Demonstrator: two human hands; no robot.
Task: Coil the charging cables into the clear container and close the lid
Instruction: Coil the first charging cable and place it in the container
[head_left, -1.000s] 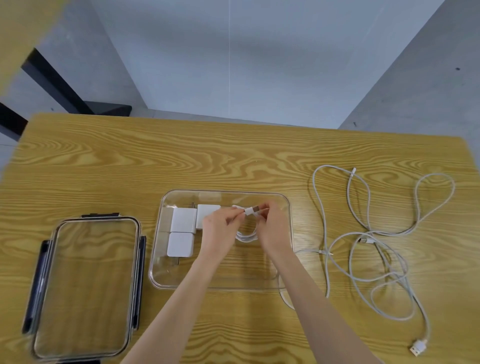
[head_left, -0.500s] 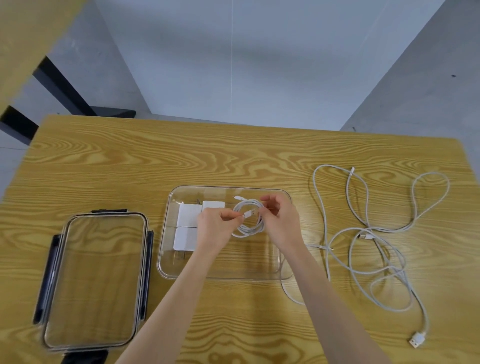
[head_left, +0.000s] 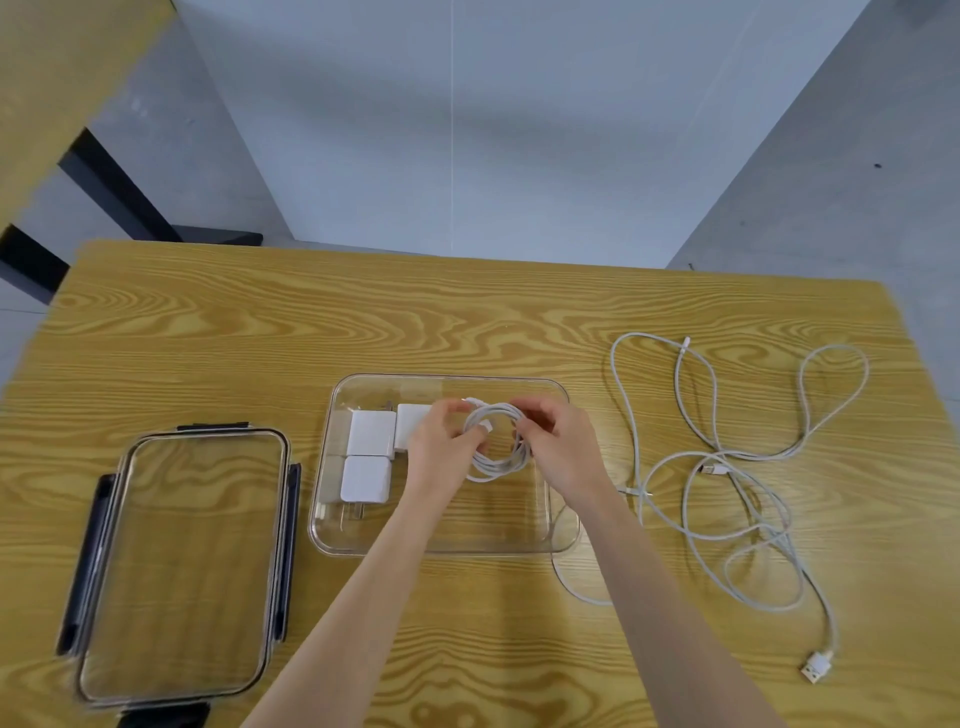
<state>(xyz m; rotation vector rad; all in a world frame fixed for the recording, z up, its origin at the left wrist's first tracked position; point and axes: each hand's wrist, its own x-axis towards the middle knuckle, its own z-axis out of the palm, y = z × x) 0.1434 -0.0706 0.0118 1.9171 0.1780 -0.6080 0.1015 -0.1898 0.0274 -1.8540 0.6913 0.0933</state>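
Along the tabletop's (head_left: 467, 322) near edge, the lid (head_left: 182, 561) lies flat at the left, probably parked clear of the work; at the right a USB plug ends the loose cables (head_left: 737, 467), sprawled and still uncoiled. Farther in, the clear container (head_left: 563, 540) sits mid-tabletop. Over it, the left hand (head_left: 441, 452) and right hand (head_left: 558, 449) each pinch a side of the coiled cable (head_left: 498, 457), likely to keep its loops from springing apart while it is placed. White chargers (head_left: 369, 452) fill the container's left end, leaving its right half free. The far edge lies bare.
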